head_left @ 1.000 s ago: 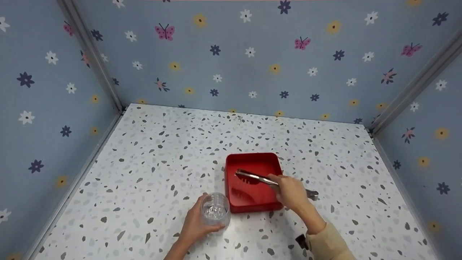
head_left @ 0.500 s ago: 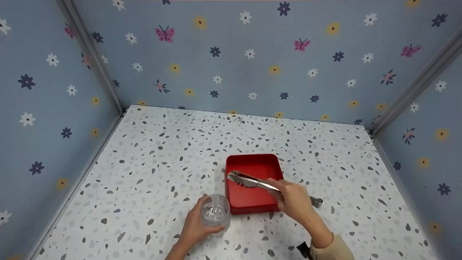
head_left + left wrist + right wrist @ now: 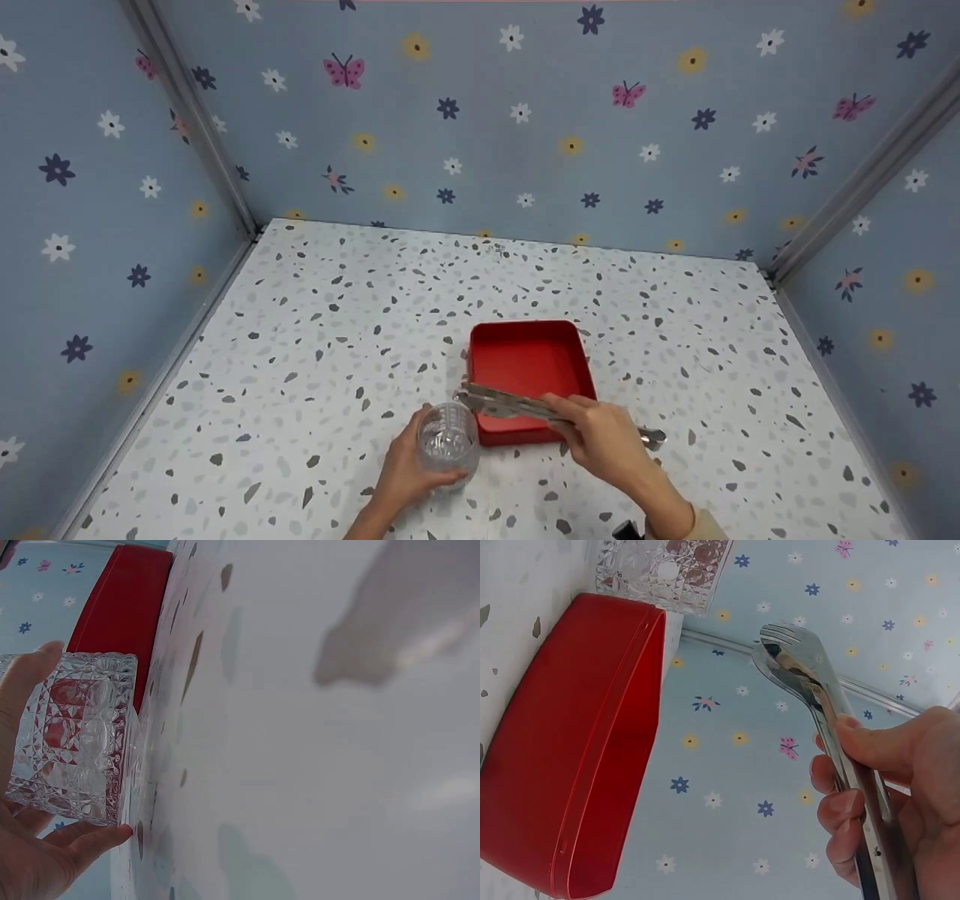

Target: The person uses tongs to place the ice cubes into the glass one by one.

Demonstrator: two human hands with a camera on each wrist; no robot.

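Observation:
My left hand (image 3: 405,469) curls round a clear cut-glass tumbler (image 3: 448,442) standing on the speckled tabletop. In the left wrist view the thumb and fingers wrap the tumbler's (image 3: 75,739) patterned sides. My right hand (image 3: 600,435) grips a pair of metal serving tongs (image 3: 517,406) by the arms. The tongs' fork-like ends lie close together, near the tumbler's far rim in the head view. Beneath them is a square red tray (image 3: 532,360) with raised walls. In the right wrist view the tongs (image 3: 821,694) are above the tray's (image 3: 570,750) open side.
The white speckled tabletop (image 3: 337,322) reaches back to blue flowered panels (image 3: 487,112) on three sides. Grey metal posts (image 3: 195,120) line the corners. A small black object (image 3: 626,531) shows beside the right sleeve (image 3: 701,525).
My right hand has brought the tongs toward me and left, from over the middle of the tray to beside the tumbler's rim. The left hand and tumbler have stayed put.

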